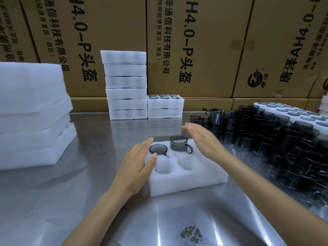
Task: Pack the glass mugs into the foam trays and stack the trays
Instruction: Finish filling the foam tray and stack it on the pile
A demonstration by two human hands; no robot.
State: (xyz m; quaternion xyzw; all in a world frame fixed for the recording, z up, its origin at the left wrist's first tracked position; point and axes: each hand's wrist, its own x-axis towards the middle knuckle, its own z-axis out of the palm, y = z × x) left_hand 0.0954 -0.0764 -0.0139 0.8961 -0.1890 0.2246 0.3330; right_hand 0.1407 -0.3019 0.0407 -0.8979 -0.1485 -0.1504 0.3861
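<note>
A white foam tray (188,181) lies on the steel table in front of me. One smoky glass mug (158,149) sits sunk in its far left pocket. A second mug (179,143) stands higher at the far right pocket, handle to the right. The nearer pockets hold nothing. My left hand (137,166) lies flat along the tray's left side, thumb by the sunk mug. My right hand (202,139) hovers flat above the tray's right part, fingers straight, holding nothing.
A crowd of loose dark mugs (266,135) fills the table's right side, with a filled tray (301,114) behind. Stacked packed trays (126,86) and a shorter stack (165,107) stand at the back. Foam sheets (32,112) pile at left. Cardboard boxes (195,41) wall the back.
</note>
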